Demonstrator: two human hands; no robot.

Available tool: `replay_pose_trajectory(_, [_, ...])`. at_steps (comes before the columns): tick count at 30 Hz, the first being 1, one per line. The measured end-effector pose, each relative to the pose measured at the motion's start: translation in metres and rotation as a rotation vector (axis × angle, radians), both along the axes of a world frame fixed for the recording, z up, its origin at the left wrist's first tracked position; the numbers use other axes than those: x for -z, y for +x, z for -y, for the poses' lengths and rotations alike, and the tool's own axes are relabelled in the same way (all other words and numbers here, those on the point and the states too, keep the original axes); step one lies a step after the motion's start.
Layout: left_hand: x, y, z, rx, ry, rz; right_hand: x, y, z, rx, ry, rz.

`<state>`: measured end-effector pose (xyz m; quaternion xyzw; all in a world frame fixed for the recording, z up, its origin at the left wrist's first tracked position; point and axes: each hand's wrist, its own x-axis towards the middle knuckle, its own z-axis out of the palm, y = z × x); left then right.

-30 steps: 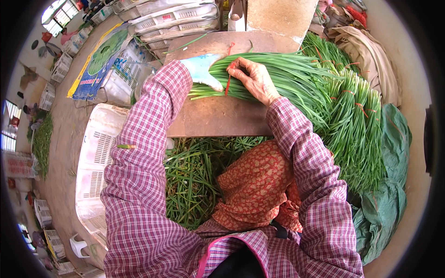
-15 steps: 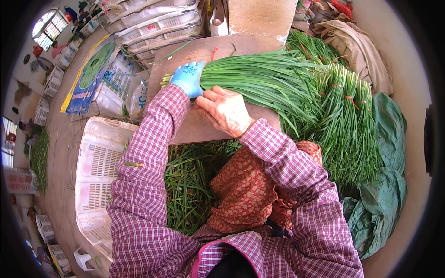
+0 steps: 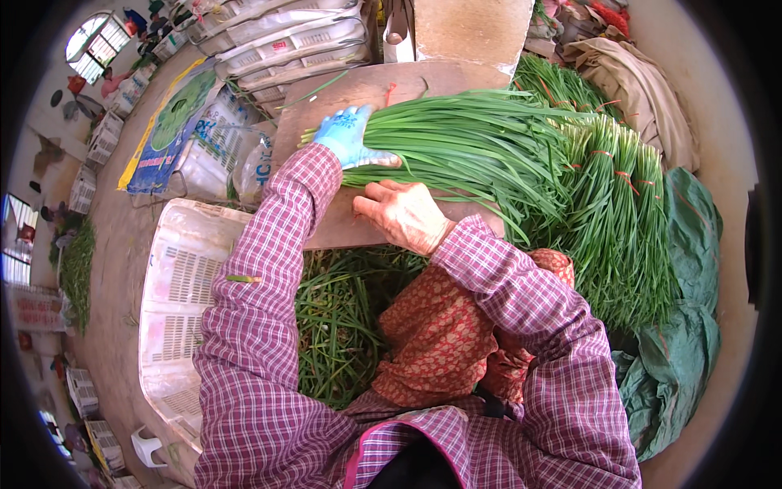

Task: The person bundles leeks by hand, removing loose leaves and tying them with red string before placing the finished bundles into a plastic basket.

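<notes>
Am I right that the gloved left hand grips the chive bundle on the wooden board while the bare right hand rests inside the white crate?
Not quite. In the head view the gloved left hand grips the chive bundle on the wooden board, but the bare right hand rests on the board, not in the white crate.

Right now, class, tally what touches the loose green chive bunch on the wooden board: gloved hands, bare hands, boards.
Blue-gloved left hand: 1
Bare right hand: 1
Brown wooden board: 1
Loose bunch of long green chives: 1
Total: 4

Two hands: one blue-gloved (image 3: 349, 138), one bare (image 3: 405, 213). One loose chive bunch (image 3: 472, 138). One wooden board (image 3: 358, 98). One white crate (image 3: 175, 301).
</notes>
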<state>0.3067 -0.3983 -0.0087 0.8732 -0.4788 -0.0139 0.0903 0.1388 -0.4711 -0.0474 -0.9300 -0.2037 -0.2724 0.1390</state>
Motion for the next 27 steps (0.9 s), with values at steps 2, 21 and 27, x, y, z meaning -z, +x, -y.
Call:
replay_pose_trajectory(2, [0.0, 0.0, 0.0, -0.01, 0.011, 0.004, -0.004, 0.003, 0.001, 0.011, 0.049, 0.014])
replay_pose_trajectory(21, [-0.027, 0.001, -0.013, 0.092, 0.17, -0.249, -0.037, 0.042, 0.051, 0.389, 0.616, -0.245])
replay_pose_trajectory(27, [0.015, -0.025, -0.014, -0.004, 0.033, 0.29, -0.036, 0.043, 0.041, 0.319, 0.236, 0.132])
